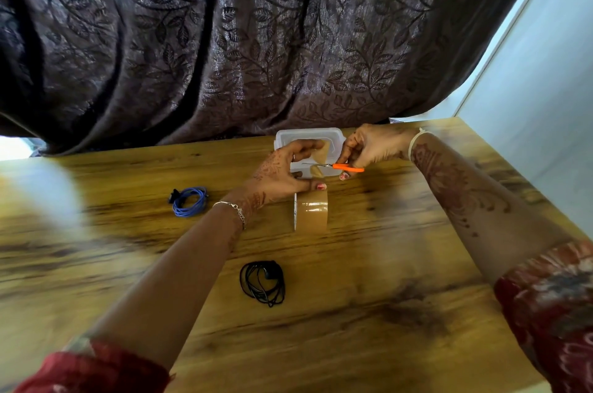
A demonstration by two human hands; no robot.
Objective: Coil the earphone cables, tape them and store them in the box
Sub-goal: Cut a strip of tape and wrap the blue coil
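The left hand (pixel 282 168) pinches a tape strip (pixel 324 150) drawn up from the brown tape roll (pixel 313 211), which stands on edge on the wooden table (pixel 401 264) just below that hand. The right hand (pixel 369 148) has its fingers curled through the orange handles of the scissors (pixel 348 167), blades pointing left and reaching the strip. Behind both hands sits the clear plastic box (pixel 308 135). The blue earphone cable (pixel 189 201) lies coiled on the table left of the left wrist, apart from it. The black earphone cable (pixel 263 283) lies coiled nearer the person, between the two forearms, touched by neither hand
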